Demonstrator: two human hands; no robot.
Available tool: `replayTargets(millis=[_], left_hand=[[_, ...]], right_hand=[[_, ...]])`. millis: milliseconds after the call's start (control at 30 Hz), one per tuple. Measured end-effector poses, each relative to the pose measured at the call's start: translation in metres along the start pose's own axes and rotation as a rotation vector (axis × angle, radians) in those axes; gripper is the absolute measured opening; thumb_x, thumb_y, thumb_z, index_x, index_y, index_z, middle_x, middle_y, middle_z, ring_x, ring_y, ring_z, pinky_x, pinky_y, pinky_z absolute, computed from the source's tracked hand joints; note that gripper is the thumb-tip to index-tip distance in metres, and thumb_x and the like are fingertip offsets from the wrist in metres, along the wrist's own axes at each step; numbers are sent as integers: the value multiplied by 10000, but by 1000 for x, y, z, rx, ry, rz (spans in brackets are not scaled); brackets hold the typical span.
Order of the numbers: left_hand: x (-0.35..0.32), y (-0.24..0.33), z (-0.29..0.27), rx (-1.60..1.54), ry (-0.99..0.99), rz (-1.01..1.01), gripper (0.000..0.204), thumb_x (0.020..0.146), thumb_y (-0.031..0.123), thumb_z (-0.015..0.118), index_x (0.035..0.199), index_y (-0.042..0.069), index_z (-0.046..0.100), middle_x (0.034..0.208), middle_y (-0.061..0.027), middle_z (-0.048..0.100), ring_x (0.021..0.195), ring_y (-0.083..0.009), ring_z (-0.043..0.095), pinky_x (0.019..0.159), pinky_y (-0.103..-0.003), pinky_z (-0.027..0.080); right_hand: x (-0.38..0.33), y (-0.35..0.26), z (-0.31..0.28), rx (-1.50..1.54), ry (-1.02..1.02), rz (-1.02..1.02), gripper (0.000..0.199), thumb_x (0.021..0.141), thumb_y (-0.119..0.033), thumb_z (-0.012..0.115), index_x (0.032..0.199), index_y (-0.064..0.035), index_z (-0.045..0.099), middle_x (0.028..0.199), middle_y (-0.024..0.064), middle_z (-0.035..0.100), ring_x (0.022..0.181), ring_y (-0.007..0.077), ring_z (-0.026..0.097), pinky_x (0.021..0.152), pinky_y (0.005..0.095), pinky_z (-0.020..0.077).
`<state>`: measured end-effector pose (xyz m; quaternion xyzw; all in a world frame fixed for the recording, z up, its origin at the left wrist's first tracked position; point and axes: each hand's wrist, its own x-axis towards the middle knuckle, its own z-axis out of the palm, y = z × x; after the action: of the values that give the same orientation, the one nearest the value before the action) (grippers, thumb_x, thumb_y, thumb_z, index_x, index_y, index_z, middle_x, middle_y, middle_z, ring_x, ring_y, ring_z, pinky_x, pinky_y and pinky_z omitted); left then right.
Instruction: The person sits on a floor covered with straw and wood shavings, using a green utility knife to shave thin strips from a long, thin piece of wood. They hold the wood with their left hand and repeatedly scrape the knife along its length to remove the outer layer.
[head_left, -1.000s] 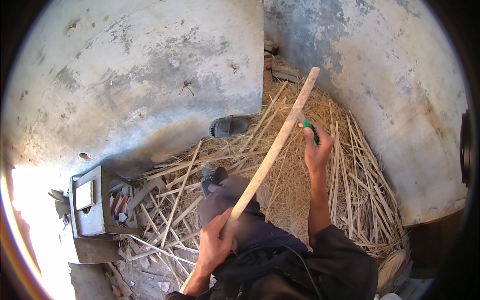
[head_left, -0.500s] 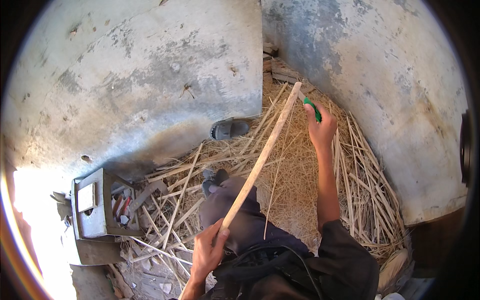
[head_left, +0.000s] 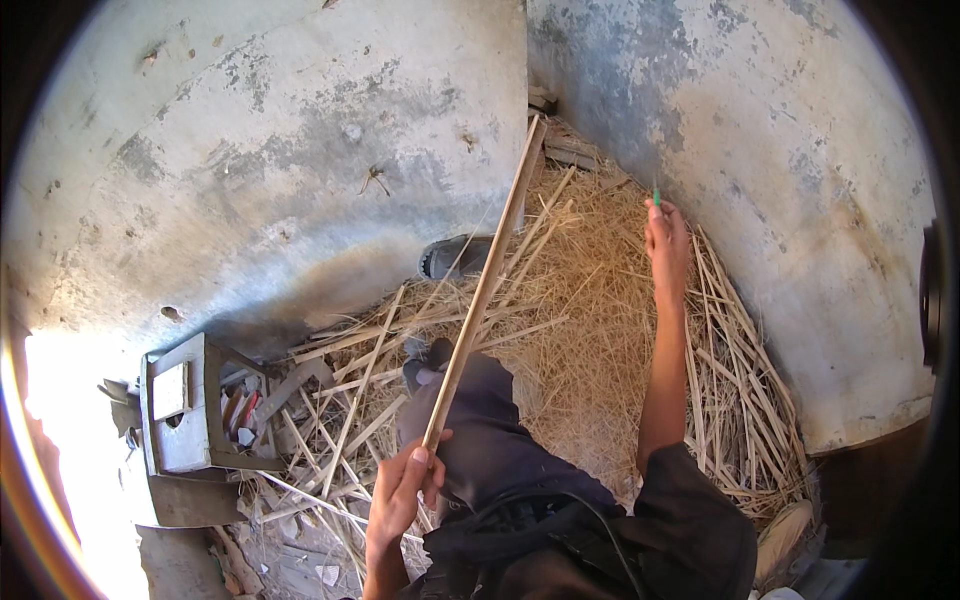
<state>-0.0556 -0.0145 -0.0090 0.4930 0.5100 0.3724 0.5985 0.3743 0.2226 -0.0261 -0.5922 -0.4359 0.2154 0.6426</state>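
Note:
My left hand (head_left: 400, 492) is closed around the lower end of a long, flat bamboo strip (head_left: 488, 275). The strip slants up and away from me, its far end close to the wall corner. My right hand (head_left: 668, 250), arm stretched out on the right, grips a green-handled knife (head_left: 656, 197). Most of the handle is hidden by my fingers, and the blade is only a faint blur above it. A wide gap lies between the knife and the strip. Below the hands, pale shavings (head_left: 585, 320) cover the floor.
A pile of split strips (head_left: 740, 380) lies along the right wall (head_left: 800, 200). More strips (head_left: 350, 400) cross the floor at left, beside an overturned wooden stool (head_left: 185, 450) with odds and ends inside. A dark sandal (head_left: 450, 257) rests against the left wall (head_left: 270, 150).
The bamboo strip's far end has swung left and upward, and the strip has turned to show a narrower side. My right hand with the knife has moved away from it, up and right.

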Motion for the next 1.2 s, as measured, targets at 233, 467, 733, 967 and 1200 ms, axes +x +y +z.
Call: replayTargets(millis=[233, 467, 733, 967, 1200], left_hand=[[24, 17, 12, -89, -6, 37, 545, 1169, 346, 415, 1438, -101, 572, 807, -26, 592, 577, -69, 502, 519, -225, 435], [36, 18, 17, -122, -14, 39, 573, 1171, 389, 409, 1419, -99, 577, 806, -34, 595, 567, -78, 490, 496, -237, 428], [38, 35, 22, -285, -66, -54, 573, 1166, 422, 412, 1335, -84, 620, 770, -78, 624, 551, -105, 500, 490, -267, 429], [51, 23, 21, -343, -124, -62, 538, 1168, 405, 406, 1264, -71, 638, 751, -109, 642, 524, -124, 503, 484, -279, 423], [57, 16, 21, -347, -125, -14, 517, 1166, 395, 368, 1154, -56, 619, 666, -171, 644, 409, -147, 473, 404, -277, 434]], right_hand=[[-79, -42, 19, -116, -358, -503, 343, 968, -346, 790, 1194, -88, 796, 880, 1, 712, 713, 96, 616, 624, 242, 458], [-128, -98, 30, -128, -695, -512, 355, 856, -296, 889, 1144, -101, 814, 932, 67, 787, 800, 187, 747, 679, 321, 574], [-149, -98, 43, -148, -711, -555, 384, 847, -331, 892, 1127, -115, 743, 968, 63, 792, 853, 228, 787, 718, 340, 605], [-151, -95, 45, -50, -695, -527, 362, 857, -291, 895, 1125, -106, 738, 1003, 72, 793, 864, 224, 790, 735, 333, 611], [-149, -86, 43, -42, -823, -495, 386, 843, -269, 908, 1144, -92, 743, 1059, 71, 793, 916, 217, 786, 792, 337, 617]])
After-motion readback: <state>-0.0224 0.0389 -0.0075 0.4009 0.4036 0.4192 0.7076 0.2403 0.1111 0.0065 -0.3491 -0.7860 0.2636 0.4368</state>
